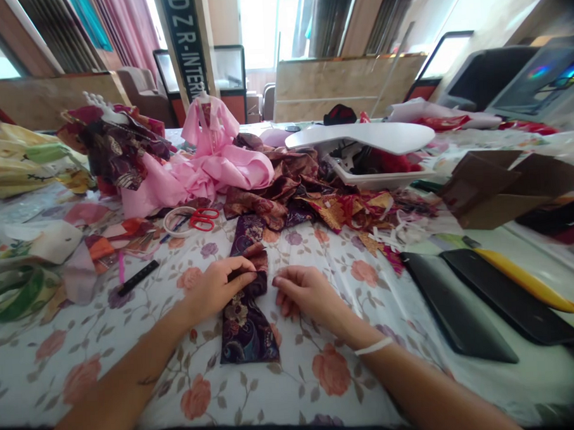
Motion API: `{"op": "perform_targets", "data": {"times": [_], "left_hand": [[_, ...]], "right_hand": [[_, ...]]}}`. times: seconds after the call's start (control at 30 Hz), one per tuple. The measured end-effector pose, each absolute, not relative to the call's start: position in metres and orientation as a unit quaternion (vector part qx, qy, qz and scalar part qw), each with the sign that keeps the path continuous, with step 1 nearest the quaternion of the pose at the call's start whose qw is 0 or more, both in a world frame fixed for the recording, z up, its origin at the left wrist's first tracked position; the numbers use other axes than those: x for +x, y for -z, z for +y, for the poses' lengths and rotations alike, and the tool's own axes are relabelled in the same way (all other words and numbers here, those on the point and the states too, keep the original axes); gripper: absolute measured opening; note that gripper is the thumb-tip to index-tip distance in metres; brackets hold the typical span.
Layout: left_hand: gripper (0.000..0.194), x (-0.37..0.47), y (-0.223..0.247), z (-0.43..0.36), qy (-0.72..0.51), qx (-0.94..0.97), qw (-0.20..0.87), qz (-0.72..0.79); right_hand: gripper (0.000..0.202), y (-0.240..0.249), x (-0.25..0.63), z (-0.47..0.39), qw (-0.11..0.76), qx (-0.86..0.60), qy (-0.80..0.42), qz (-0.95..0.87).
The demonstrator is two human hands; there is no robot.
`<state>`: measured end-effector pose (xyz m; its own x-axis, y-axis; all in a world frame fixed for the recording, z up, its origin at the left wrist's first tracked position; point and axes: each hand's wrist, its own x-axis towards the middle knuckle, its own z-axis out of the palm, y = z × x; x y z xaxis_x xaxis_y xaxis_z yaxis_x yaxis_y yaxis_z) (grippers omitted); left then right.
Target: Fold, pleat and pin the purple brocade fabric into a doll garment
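A dark purple brocade fabric strip with a floral pattern lies lengthwise in front of me, its far end running under a heap of coppery cloth. My left hand pinches the strip near its middle, where a reddish-brown fold shows. Just right of the strip, apart from it, my right hand has thumb and forefinger pressed together; anything between them is too small to make out. Red-handled scissors rest beyond my left hand, beside a white tape roll.
A floral tablecloth covers the table. Pink cloth with a small doll dress stands at the back. On the right are a black phone-like slab, a dark case and a cardboard box. Green tape lies left.
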<state>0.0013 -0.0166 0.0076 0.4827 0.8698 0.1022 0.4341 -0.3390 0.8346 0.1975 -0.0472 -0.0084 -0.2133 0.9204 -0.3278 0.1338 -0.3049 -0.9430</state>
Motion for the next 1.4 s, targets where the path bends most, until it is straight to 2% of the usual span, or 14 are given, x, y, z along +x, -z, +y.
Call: {"op": "perform_targets", "data": {"times": [0.1,0.27,0.43,0.67,0.83,0.9,1.03,1.2,1.4], "left_hand": [[0.019,0.002,-0.005,-0.016,-0.281,0.776,0.386,0.411],[0.018,-0.002,-0.005,-0.013,-0.239,0.785,0.417,0.391],[0.016,-0.01,-0.005,-0.008,-0.21,0.797,0.415,0.384],[0.012,-0.011,0.0,-0.007,-0.215,0.803,0.402,0.385],[0.008,-0.015,-0.015,-0.016,-0.257,0.819,0.304,0.414],[0.004,-0.017,-0.019,-0.019,-0.239,0.815,0.322,0.418],[0.012,-0.018,-0.014,-0.017,-0.149,0.816,0.398,0.392],[0.027,-0.018,-0.003,-0.011,-0.103,0.823,0.408,0.383],[0.025,-0.019,-0.004,-0.009,-0.084,0.835,0.411,0.356]], "right_hand": [[0.031,0.005,0.199,-0.044,0.358,-0.548,-0.504,-0.564],[0.02,0.004,0.193,-0.04,0.373,-0.494,-0.371,-0.692],[0.021,0.008,0.187,-0.04,0.342,-0.493,-0.406,-0.689],[0.015,0.017,0.184,-0.035,0.279,-0.509,-0.381,-0.72],[0.015,0.018,0.184,-0.033,0.284,-0.513,-0.393,-0.708],[0.017,0.016,0.184,-0.034,0.286,-0.517,-0.403,-0.699],[0.015,0.013,0.184,-0.034,0.305,-0.51,-0.445,-0.67],[0.015,0.015,0.181,-0.033,0.346,-0.472,-0.471,-0.66],[0.008,0.017,0.18,-0.035,0.357,-0.473,-0.471,-0.654]]}}
